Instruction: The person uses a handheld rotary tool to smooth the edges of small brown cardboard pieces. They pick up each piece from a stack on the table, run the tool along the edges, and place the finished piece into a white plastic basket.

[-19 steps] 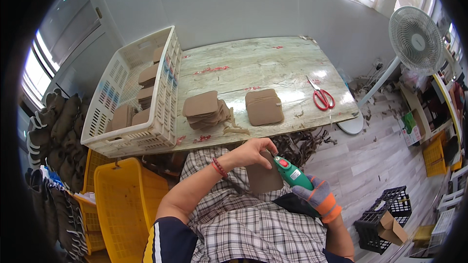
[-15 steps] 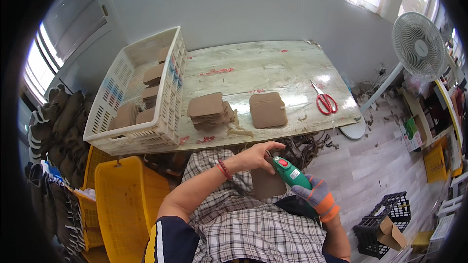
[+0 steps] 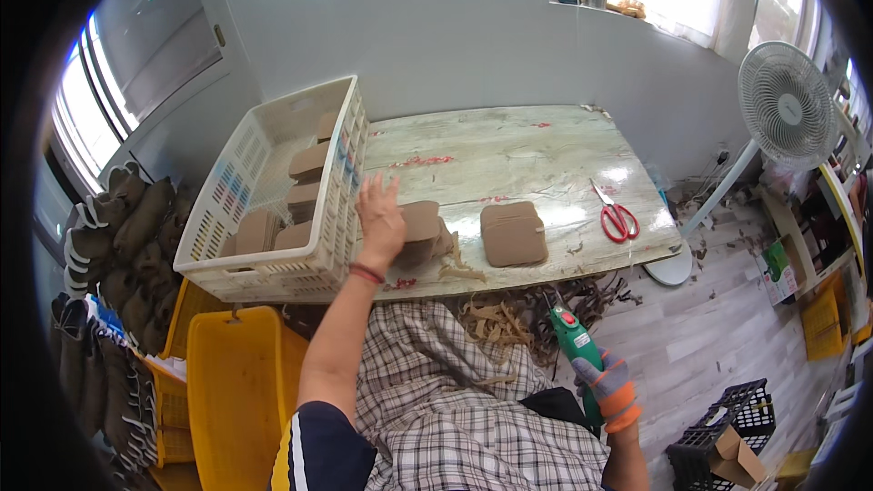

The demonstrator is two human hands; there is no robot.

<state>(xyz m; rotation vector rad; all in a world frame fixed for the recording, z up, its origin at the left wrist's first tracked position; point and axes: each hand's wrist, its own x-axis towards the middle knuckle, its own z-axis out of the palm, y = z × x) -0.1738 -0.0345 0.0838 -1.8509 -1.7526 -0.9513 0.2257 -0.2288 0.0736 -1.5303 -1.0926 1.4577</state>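
My left hand (image 3: 380, 218) reaches over the table edge, fingers spread, resting on or just above a stack of brown cardboard-like pieces (image 3: 426, 229). Whether it grips one I cannot tell. A second brown stack (image 3: 513, 233) lies to its right on the table. My right hand (image 3: 607, 388), in a grey and orange glove, is shut on a green power tool (image 3: 576, 345) held low over my lap. The worn pale table (image 3: 509, 155) carries both stacks.
A white plastic basket (image 3: 329, 259) with several brown pieces stands on the table's left end. Red scissors (image 3: 617, 216) lie at the right. Brown trimmings (image 3: 496, 320) hang below the edge. Yellow crates (image 3: 227, 382) stand at my left, a fan (image 3: 789, 107) at the right.
My left hand has risen from my lap, where it held a brown piece by the tool, and now reaches out to the stack on the table. The right hand has lowered the tool.
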